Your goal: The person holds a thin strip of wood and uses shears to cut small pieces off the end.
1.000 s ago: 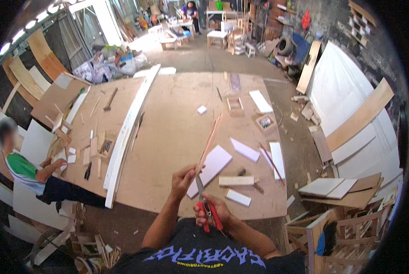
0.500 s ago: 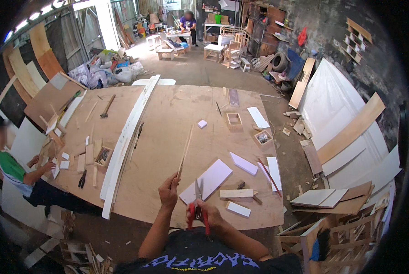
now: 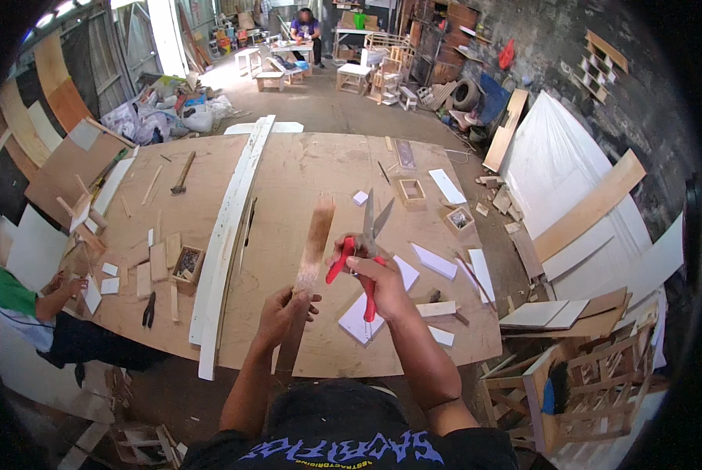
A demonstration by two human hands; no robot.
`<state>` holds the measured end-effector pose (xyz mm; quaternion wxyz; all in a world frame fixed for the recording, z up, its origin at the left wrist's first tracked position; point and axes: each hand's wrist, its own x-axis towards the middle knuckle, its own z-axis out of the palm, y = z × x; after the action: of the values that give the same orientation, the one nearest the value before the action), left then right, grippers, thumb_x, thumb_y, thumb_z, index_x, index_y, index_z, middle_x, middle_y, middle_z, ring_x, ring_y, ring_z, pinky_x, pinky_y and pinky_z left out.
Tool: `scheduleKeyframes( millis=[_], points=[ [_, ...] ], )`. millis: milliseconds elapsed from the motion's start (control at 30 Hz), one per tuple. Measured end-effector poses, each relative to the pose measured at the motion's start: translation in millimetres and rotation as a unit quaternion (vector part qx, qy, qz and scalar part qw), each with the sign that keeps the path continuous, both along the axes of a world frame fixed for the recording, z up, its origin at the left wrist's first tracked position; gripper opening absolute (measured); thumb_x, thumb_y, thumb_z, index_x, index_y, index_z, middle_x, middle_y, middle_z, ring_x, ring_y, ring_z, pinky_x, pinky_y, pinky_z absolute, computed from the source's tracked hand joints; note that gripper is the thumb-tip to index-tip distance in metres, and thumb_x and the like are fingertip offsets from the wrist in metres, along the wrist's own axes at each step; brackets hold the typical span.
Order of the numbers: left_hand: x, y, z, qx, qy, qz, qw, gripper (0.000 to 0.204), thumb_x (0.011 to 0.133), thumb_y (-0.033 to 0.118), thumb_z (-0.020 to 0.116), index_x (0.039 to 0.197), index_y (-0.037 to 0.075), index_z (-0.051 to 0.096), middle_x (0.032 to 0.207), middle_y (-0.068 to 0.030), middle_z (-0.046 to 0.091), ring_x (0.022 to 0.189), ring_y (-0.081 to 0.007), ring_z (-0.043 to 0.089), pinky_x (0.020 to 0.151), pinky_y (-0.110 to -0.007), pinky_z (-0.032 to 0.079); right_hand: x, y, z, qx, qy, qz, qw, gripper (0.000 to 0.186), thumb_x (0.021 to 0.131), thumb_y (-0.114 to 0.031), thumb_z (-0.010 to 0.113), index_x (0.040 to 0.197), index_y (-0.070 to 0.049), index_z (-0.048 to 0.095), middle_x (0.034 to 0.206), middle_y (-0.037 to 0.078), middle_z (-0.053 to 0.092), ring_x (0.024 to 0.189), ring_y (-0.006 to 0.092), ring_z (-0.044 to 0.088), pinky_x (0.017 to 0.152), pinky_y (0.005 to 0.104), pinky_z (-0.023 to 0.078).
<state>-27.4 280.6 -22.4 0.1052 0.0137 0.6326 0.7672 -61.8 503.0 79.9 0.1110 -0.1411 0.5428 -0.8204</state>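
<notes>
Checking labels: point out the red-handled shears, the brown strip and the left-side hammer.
Red-handled shears (image 3: 375, 226): head view, lower part of the blades.
Brown strip (image 3: 314, 249): head view, flat face above the left hand (image 3: 283, 311).
Left-side hammer (image 3: 184, 170): head view, wooden handle.

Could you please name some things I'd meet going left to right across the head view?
Black pliers, wooden-handled hammer, long white board, flat brown strip, open red-handled scissors, small open wooden box, white rectangular board.

Mottled dark right wall (image 3: 559, 48), grey-brown floor (image 3: 308, 108), white-topped stool (image 3: 353, 70), bright opening (image 3: 155, 39) at left
</notes>
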Motion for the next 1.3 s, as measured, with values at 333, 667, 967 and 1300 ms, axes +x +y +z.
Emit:
scheduleKeyframes(
  millis=[333, 667, 967, 1300],
  points=[
    [-18, -32, 20, -0.04, 0.008, -0.05, 0.998, 0.03, 0.099, 0.019, 0.057, 0.114, -0.006, 0.064, 0.095, -0.0129, 0.072, 0.07, -0.0159, 0.067, 0.062, -0.03, 0.055, 90, -23, -5, 0.017, 0.034, -0.064, 0.997, 0.047, 0.095, -0.027, 0.064, 0.13, 0.003, 0.054, 0.113, 0.014, 0.066, 0.11, 0.0211, 0.061, 0.101, 0.0377, 0.043],
    [5, 1, -20, -0.073, -0.032, -0.006, 0.997, 0.024, 0.095, 0.013, 0.055, 0.108, -0.006, 0.065, 0.088, -0.0113, 0.072, 0.063, -0.0134, 0.064, 0.056, -0.029, 0.052, 84, -9, -36, 0.065, -0.035, -0.093, 0.993, 0.046, 0.098, -0.036, 0.06, 0.125, 0.001, 0.058, 0.106, 0.01, 0.069, 0.108, 0.0185, 0.061, 0.1, 0.0353, 0.043],
    [22, 68, -25, -0.067, -0.063, 0.013, 0.996, 0.027, 0.095, 0.013, 0.055, 0.109, -0.007, 0.066, 0.094, -0.0136, 0.072, 0.07, -0.0152, 0.066, 0.061, -0.03, 0.055, 78, 69, -79, 0.01, -0.081, -0.085, 0.993, 0.037, 0.099, -0.026, 0.062, 0.121, 0.003, 0.06, 0.103, 0.009, 0.068, 0.097, 0.0176, 0.064, 0.091, 0.0336, 0.049],
    [18, 190, -27, -0.044, -0.036, -0.085, 0.995, 0.052, 0.102, 0.036, 0.056, 0.139, 0.0, 0.051, 0.121, -0.0136, 0.066, 0.087, -0.0191, 0.065, 0.073, -0.036, 0.057, 69, 225, -107, 0.07, -0.028, -0.047, 0.996, 0.036, 0.097, -0.023, 0.062, 0.123, 0.002, 0.059, 0.102, 0.01, 0.068, 0.095, 0.0194, 0.064, 0.088, 0.037, 0.05]
  ],
)
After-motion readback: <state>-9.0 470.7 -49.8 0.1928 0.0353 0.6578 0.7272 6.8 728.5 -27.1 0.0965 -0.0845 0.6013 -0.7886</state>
